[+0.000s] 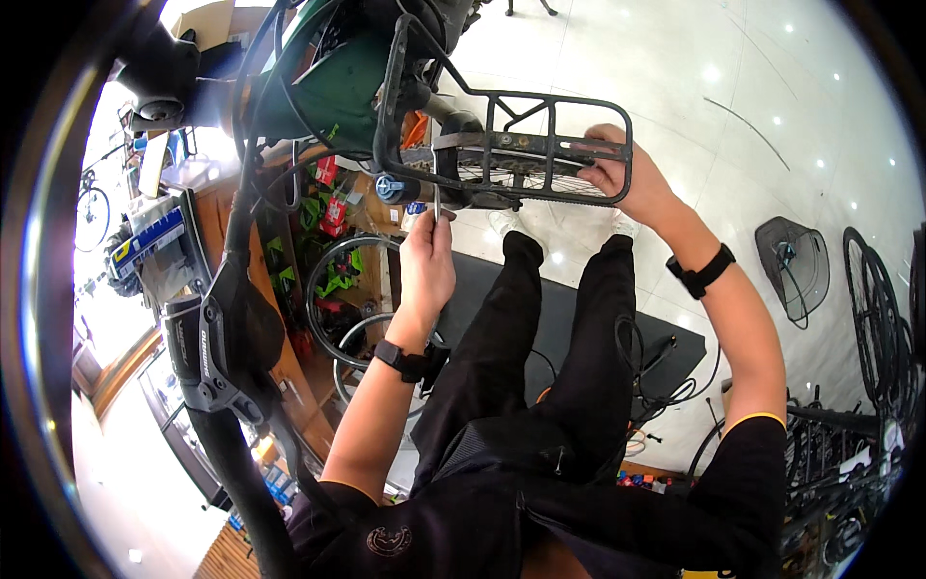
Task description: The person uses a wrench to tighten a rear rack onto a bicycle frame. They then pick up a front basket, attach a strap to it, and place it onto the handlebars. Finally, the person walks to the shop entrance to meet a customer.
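A black bicycle rack (553,135) juts out from the bicycle in front of me, above a spoked wheel (526,180). Left of the rack, my left hand (426,262) is closed around the lower end of a slim silver metal bar (437,201), held upright; its exact kind is unclear. My right hand (632,183) is at the rack's right end, partly behind its bars. Those fingers are bent inward near the wheel, and what they grip is hidden by the rack. A dark green bag (333,92) sits on the bicycle beside the rack.
A drop handlebar with a brake lever (227,352) rises close on my left. Cables (253,125) hang near it. Behind stands a wooden shelf with boxed goods (333,217). A dark mat (579,318) lies underfoot. To the right are a mesh basket (793,265) and black tyres (873,318).
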Motion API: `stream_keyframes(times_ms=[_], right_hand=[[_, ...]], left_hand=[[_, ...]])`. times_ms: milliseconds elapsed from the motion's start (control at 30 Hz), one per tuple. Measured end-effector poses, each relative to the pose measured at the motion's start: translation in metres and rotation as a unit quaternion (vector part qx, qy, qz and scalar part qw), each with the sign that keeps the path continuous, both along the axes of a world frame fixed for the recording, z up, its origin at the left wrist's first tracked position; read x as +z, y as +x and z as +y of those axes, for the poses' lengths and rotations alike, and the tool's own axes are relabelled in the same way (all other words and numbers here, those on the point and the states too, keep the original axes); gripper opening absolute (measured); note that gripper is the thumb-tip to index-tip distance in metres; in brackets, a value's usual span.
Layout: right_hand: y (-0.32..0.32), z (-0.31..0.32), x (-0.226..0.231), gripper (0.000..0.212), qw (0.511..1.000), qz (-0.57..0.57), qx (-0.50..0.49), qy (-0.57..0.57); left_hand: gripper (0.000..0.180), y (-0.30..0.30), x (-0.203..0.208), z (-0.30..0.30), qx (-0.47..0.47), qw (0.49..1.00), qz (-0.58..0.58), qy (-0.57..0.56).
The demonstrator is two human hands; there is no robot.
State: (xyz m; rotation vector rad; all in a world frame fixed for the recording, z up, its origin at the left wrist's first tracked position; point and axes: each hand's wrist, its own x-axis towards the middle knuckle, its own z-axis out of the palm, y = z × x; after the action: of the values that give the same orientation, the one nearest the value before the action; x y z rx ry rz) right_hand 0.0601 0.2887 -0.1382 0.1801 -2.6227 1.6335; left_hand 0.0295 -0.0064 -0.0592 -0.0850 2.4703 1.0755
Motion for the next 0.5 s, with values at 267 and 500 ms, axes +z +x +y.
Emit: stream_keyframes(times_ms=[267,500], right_hand=[[-0.022,-0.025,-0.014,0.016,0.984,0.165,-0.023,0.057],[-0.022,-0.034,-0.021,0.011,0.991,0.114,-0.075,0.000]], left_hand=[[0.027,0.000,-0.013,0.006,0.037,0.999,0.027,-0.020],[0.029,0.003,-0.015,0.012,-0.017,0.987,0.116,-0.111]])
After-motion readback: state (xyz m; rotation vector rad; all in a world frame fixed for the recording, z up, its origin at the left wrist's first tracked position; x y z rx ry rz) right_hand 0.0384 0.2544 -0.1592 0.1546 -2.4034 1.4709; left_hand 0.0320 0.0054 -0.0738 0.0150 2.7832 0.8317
